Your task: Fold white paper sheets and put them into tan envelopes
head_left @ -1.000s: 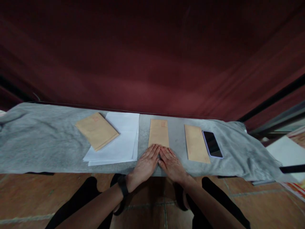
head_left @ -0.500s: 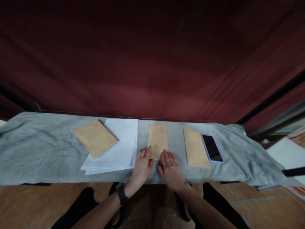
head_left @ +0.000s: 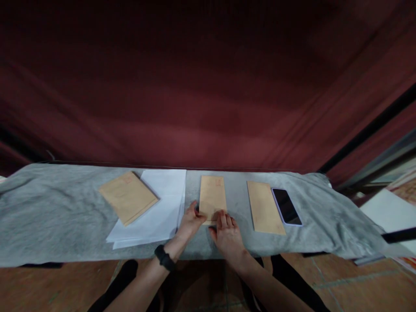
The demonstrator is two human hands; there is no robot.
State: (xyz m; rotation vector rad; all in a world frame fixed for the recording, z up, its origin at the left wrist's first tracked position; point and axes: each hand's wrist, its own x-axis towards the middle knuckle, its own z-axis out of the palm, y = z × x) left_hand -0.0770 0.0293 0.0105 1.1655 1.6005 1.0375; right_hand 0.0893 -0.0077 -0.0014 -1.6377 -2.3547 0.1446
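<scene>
A brown paper envelope [head_left: 212, 193] with a small red print in its top right corner lies upright in front of me on the grey cloth. My right hand [head_left: 228, 234] rests palm down, its fingertips stretched over the envelope's lower right edge. At the lower left corner, my left hand [head_left: 191, 222] is turned on its side. Its thumb touches the envelope's edge while the index finger stands apart from it; the other fingers are partly hidden.
To the left, more brown envelopes [head_left: 127, 197] overlap a stack of white paper sheets [head_left: 162, 216]. Another brown envelope [head_left: 265, 208] lies on the right beside a phone [head_left: 287, 207] in a lilac case. The grey cloth [head_left: 65, 216] ends at the table's near edge.
My left hand has gone from lying flat at the envelope's left edge to being turned on its side, thumb and index finger apart. My right hand stays on the lower edge.
</scene>
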